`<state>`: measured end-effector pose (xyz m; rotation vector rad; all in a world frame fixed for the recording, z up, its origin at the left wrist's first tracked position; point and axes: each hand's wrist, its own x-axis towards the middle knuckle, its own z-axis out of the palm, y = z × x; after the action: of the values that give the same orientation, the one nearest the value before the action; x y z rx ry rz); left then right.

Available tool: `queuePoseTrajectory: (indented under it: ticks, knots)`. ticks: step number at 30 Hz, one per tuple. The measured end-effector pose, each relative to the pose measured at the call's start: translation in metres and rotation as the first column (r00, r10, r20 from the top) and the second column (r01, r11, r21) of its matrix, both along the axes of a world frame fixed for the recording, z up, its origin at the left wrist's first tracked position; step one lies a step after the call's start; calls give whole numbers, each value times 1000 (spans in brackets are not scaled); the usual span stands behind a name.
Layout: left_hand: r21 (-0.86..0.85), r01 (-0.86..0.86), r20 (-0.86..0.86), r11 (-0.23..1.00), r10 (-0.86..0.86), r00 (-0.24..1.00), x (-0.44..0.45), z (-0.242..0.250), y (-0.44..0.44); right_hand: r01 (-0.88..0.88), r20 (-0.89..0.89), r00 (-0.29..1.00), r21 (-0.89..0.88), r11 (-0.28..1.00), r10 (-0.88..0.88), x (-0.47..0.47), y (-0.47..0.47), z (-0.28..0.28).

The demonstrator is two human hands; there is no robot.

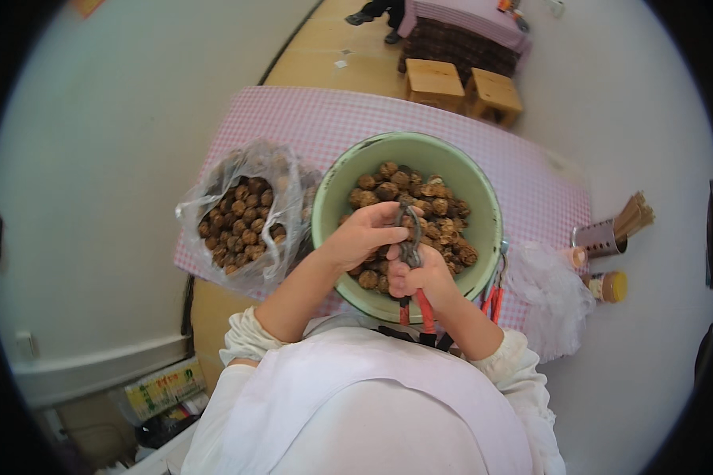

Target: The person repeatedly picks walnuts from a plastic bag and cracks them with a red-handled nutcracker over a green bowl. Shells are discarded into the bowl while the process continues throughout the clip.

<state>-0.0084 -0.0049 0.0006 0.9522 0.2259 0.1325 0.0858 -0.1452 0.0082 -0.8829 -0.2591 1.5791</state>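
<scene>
My right hand (422,274) is closed around grey metal pliers (410,252) with red-coated handles. The curved jaws point away from me over a pale green enamel basin (331,196). At the jaw end, the thumb and fingers of my left hand (371,231) close in around the metal. Whether a nut sits between the jaws is hard to tell, as my fingers partly cover them. Brown walnuts (445,225) with rough shells fill the bottom of the basin beneath both hands. To the left, a clear plastic bag (285,237) stands with its mouth spread, holding more walnuts (240,214).
A pink checked cloth covers the table (309,113). Right of the basin are other red-handled tools (496,303), a crumpled plastic bag (549,303), a yellow-lidded jar (609,287) and a metal holder with chopsticks (597,239). Wooden stools (434,80) and a person's legs (386,12) are beyond.
</scene>
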Motion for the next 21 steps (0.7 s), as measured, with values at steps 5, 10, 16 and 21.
queuePoseTrajectory:
  ticks: [5, 10, 16, 21]
  knots:
    - [-83, -63, -87, 995, 55, 995, -3, 10, -5, -50, 126, 990, -42, 998, 55, 6, 0, 3]
    - [-29, -79, -108, 996, 75, 991, -5, -7, -4, -178, 218, 960, -1, 984, 174, 1, -3, 11]
    - [47, 60, -119, 997, -54, 991, -24, -10, -18, -289, -14, 957, -3, 957, 289, -14, -22, 5]
    - [158, -85, -104, 984, 102, 989, -25, 15, -22, -281, 52, 958, -42, 959, 283, -11, -22, 24]
